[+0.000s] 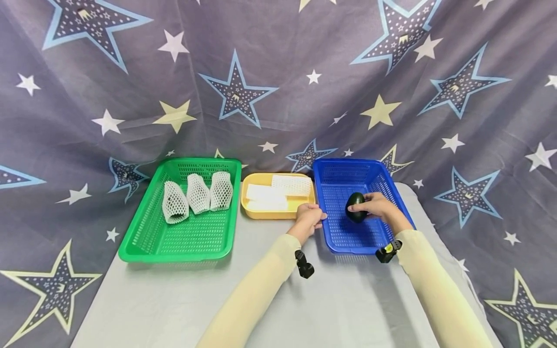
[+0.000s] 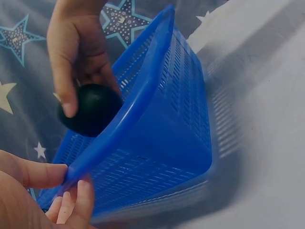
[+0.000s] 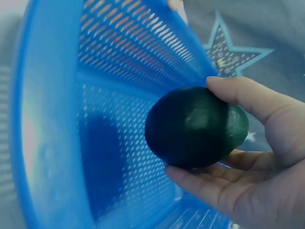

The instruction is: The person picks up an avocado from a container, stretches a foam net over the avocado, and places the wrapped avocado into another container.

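My right hand (image 1: 377, 206) holds a smooth, dark green avocado (image 1: 356, 208) between thumb and fingers, over the blue basket (image 1: 348, 249). In the right wrist view the avocado (image 3: 190, 129) is held above the perforated basket floor, its shadow on the plastic. My left hand (image 1: 308, 220) pinches the basket's left rim, with the thumb on one side and curled fingers on the other, as the left wrist view shows at the blue rim (image 2: 138, 109). Beside that hand stands a yellow tray (image 1: 265, 215) holding white foam net sleeves (image 1: 266, 197).
On the left stands a green basket (image 1: 191, 241) with three items in white foam nets (image 1: 199, 194); something dark shows in the nearest one. A pale cloth covers the table (image 1: 261, 285). A star-patterned curtain (image 1: 278, 72) hangs close behind the containers.
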Demonstrator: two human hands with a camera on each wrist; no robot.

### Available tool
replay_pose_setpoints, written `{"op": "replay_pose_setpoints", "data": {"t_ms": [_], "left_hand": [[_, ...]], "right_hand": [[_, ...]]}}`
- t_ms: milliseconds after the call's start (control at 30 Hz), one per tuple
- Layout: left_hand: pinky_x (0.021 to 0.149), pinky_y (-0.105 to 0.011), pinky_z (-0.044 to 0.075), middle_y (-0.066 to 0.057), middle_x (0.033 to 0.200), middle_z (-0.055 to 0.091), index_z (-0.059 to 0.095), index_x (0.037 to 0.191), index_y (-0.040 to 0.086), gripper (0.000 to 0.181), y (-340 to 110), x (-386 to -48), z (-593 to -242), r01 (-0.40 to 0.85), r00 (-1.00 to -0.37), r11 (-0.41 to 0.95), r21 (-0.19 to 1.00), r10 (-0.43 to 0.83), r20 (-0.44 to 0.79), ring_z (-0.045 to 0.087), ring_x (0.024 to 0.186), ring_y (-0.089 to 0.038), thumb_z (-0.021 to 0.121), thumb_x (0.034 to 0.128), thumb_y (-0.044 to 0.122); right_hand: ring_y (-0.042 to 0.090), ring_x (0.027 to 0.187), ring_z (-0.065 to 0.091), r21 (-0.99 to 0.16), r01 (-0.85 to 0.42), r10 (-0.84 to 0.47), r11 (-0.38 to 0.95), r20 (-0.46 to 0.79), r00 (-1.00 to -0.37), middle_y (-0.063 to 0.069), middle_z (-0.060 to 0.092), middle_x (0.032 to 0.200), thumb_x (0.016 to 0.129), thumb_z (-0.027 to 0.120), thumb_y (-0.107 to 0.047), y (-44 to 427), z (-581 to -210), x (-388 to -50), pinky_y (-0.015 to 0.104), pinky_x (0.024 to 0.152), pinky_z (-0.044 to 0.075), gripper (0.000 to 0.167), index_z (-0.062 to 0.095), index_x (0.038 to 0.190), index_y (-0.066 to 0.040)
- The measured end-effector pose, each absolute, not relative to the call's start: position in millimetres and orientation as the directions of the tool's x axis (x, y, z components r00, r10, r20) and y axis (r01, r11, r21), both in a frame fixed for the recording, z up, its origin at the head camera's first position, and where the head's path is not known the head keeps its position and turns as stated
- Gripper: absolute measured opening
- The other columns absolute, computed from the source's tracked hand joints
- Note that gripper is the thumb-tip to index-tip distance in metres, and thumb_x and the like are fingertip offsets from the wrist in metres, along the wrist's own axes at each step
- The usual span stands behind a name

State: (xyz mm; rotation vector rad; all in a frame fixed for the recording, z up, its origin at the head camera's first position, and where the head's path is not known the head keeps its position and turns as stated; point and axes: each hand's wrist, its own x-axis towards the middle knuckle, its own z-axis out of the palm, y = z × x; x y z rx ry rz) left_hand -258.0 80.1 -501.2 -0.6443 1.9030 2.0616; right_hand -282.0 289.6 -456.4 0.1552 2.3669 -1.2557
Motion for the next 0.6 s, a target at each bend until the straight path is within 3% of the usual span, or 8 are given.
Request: {"op": "replay_pose_setpoints", "data": {"t_ms": [300, 467, 600], "left_hand": [[0.067, -0.03, 0.061, -0.009, 0.1, 0.068, 0.065, 0.119, -0.002, 0.042, 78, -259, -503, -0.473, -0.867, -0.115, 0.874, -0.117, -0.485, 0.064, 0.07, -0.016, 0.068, 0.079, -0.014], [0.076, -0.036, 0.063, -0.01, 0.106, 0.067, 0.064, 0.123, -0.004, 0.045, 79, -258, -503, -0.474, -0.867, -0.129, 0.871, -0.106, -0.487, 0.066, 0.08, -0.018, 0.067, 0.0799, -0.014], [0.082, -0.041, 0.063, -0.014, 0.112, 0.067, 0.063, 0.124, -0.005, 0.046, 80, -255, -502, -0.462, -0.873, -0.153, 0.873, -0.097, -0.479, 0.068, 0.085, -0.019, 0.065, 0.0787, -0.016]], "right_hand": [[0.036, 0.119, 0.059, -0.803, 0.177, -0.113, 0.569, -0.289, -0.951, 0.031, 0.051, 0.143, 0.09, 0.077, -0.032, 271, -439, -275, 0.049, 0.102, 0.055, 0.082, 0.038, 0.15, 0.008], [0.02, 0.107, 0.062, -0.881, 0.112, -0.13, 0.46, -0.191, -0.973, 0.019, 0.061, 0.129, 0.091, 0.077, -0.029, 257, -436, -267, 0.03, 0.089, 0.058, 0.069, 0.048, 0.145, 0.004], [0.008, 0.098, 0.064, -0.945, 0.081, -0.15, 0.317, -0.134, -0.98, 0.001, 0.065, 0.111, 0.091, 0.077, -0.025, 245, -437, -257, 0.026, 0.088, 0.058, 0.059, 0.054, 0.139, 0.002]]}}
